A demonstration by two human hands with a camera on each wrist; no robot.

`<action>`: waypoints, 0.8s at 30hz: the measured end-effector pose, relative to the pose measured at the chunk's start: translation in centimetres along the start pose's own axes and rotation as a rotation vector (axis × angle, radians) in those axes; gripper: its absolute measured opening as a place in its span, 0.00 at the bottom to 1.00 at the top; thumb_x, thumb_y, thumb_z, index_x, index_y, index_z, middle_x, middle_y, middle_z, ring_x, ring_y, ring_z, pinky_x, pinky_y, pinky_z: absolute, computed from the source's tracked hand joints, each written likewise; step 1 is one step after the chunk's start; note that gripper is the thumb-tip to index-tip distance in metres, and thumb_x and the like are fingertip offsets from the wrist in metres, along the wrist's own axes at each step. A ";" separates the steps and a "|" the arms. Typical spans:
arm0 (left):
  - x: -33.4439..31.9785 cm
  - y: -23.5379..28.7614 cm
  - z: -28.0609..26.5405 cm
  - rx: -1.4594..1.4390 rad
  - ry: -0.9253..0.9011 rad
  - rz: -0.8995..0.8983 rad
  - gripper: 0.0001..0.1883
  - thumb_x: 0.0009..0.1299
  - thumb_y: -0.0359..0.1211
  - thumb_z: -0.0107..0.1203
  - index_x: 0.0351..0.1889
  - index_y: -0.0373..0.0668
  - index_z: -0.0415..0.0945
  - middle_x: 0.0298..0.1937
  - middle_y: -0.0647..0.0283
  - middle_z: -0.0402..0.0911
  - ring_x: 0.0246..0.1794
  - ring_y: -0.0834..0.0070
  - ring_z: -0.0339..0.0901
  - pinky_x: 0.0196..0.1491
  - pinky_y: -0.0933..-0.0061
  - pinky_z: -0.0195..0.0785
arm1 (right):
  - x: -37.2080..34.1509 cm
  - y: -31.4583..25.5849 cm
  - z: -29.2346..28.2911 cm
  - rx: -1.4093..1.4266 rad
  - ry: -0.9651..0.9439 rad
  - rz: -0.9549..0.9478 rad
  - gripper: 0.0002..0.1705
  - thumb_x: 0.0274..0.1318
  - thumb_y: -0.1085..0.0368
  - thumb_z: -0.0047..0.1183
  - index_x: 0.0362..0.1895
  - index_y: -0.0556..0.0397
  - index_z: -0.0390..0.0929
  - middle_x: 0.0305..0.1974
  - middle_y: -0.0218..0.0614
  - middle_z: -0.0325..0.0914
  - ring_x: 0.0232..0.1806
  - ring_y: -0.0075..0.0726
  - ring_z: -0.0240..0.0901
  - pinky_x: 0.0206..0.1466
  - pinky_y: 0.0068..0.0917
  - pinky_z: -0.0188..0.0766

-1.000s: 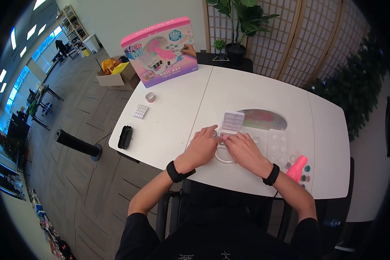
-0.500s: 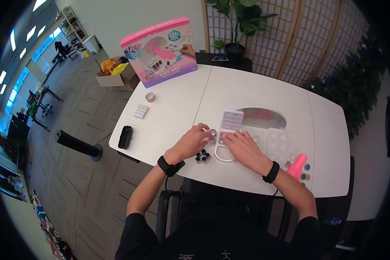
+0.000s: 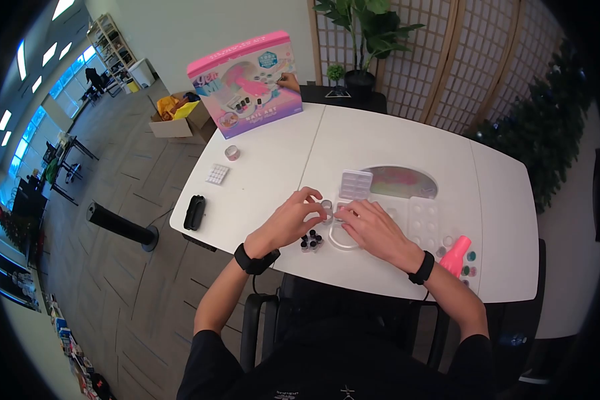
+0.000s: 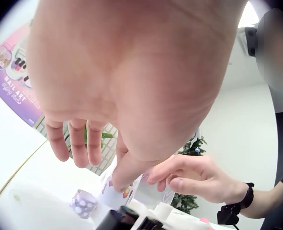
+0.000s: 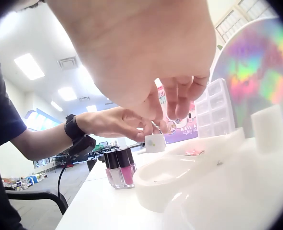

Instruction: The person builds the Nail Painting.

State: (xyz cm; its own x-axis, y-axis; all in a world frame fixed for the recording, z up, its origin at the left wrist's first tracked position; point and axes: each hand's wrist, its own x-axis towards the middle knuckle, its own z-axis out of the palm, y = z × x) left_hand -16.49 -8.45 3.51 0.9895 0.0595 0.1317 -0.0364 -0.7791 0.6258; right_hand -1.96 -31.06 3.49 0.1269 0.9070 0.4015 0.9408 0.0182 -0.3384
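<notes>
In the head view my left hand (image 3: 288,222) curves its thumb and index finger round a small clear jar (image 3: 326,205), left of the white nail-art case. The right wrist view shows those fingertips at the rim of a white tub (image 5: 155,143) with stickers. My right hand (image 3: 373,227) reaches over the case (image 5: 153,196), fingertips close by the jar; I cannot tell whether they pinch anything. Pink pieces (image 5: 195,153) lie in the case. A compartment lid (image 3: 356,184) stands raised behind. Black-capped nail polish bottles (image 3: 311,241) cluster beneath my left hand.
A shiny half-round panel (image 3: 403,182) rises behind the case, with a tray of round wells (image 3: 424,223) to its right. Further right lies a pink hand-shaped form (image 3: 456,256) beside small coloured pots. The nail art box (image 3: 247,85) stands at the back left.
My left hand has drawn back left from the case to the jar, uncovering the polish bottles. My right fingertips have left the pink pieces and shifted slightly left toward the jar.
</notes>
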 end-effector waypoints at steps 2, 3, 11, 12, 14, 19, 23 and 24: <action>-0.1 1.6 -0.6 -0.016 0.016 0.064 0.05 0.76 0.31 0.67 0.46 0.43 0.89 0.66 0.56 0.76 0.62 0.58 0.80 0.63 0.58 0.77 | 0.4 -0.7 -0.2 0.003 -0.003 -0.007 0.16 0.67 0.67 0.63 0.57 0.54 0.83 0.49 0.37 0.79 0.53 0.44 0.78 0.59 0.42 0.73; -0.1 2.3 -0.9 -0.022 0.015 0.072 0.05 0.76 0.31 0.67 0.46 0.42 0.89 0.66 0.56 0.76 0.62 0.58 0.80 0.63 0.58 0.77 | 0.5 -0.9 -0.3 0.003 -0.004 -0.011 0.15 0.68 0.66 0.64 0.57 0.54 0.83 0.49 0.37 0.79 0.53 0.45 0.78 0.58 0.42 0.74; -0.4 4.5 -1.2 -0.179 0.024 0.052 0.08 0.78 0.29 0.65 0.52 0.41 0.85 0.68 0.58 0.75 0.62 0.62 0.79 0.65 0.59 0.74 | 0.3 -1.2 -0.8 0.049 0.120 -0.008 0.11 0.65 0.67 0.68 0.48 0.56 0.84 0.44 0.39 0.81 0.46 0.49 0.82 0.49 0.43 0.79; -0.4 4.7 -1.2 -0.229 0.065 0.034 0.09 0.78 0.29 0.65 0.54 0.41 0.84 0.68 0.58 0.75 0.62 0.62 0.79 0.65 0.60 0.74 | 0.3 -1.3 -0.9 0.063 0.146 -0.003 0.10 0.65 0.67 0.68 0.47 0.56 0.84 0.43 0.39 0.81 0.43 0.48 0.82 0.47 0.43 0.80; -0.5 5.1 -0.9 -0.328 0.144 -0.001 0.11 0.78 0.28 0.64 0.56 0.41 0.82 0.66 0.59 0.76 0.62 0.64 0.79 0.64 0.61 0.74 | 0.3 -1.5 -1.0 0.142 0.200 0.072 0.08 0.66 0.66 0.69 0.44 0.56 0.85 0.39 0.38 0.80 0.38 0.45 0.82 0.41 0.39 0.79; -0.7 5.3 0.6 -0.316 0.192 -0.074 0.11 0.81 0.30 0.61 0.57 0.40 0.81 0.64 0.60 0.79 0.60 0.67 0.80 0.62 0.64 0.73 | 0.3 -1.7 -1.6 0.222 0.273 0.178 0.09 0.68 0.64 0.69 0.39 0.55 0.84 0.37 0.35 0.79 0.32 0.42 0.81 0.35 0.37 0.78; -0.5 5.2 1.7 -0.472 0.141 -0.120 0.11 0.84 0.34 0.59 0.56 0.38 0.83 0.66 0.61 0.78 0.61 0.70 0.80 0.62 0.66 0.73 | 0.3 -1.5 -1.5 0.232 0.336 0.172 0.11 0.67 0.64 0.70 0.38 0.57 0.82 0.35 0.35 0.78 0.29 0.38 0.80 0.32 0.34 0.76; -0.4 5.4 1.8 -0.554 0.135 -0.147 0.11 0.84 0.34 0.60 0.56 0.37 0.83 0.67 0.62 0.78 0.61 0.71 0.80 0.62 0.66 0.73 | 0.3 -1.4 -1.4 0.238 0.346 0.172 0.11 0.67 0.64 0.70 0.37 0.57 0.82 0.35 0.35 0.77 0.29 0.37 0.79 0.31 0.34 0.75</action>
State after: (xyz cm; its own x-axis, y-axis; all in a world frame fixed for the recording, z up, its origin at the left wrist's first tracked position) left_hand -16.84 -13.80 5.41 0.9645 0.2495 0.0871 -0.0038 -0.3166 0.9485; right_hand -2.81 -31.43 5.30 0.4103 0.7122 0.5697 0.8037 0.0128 -0.5948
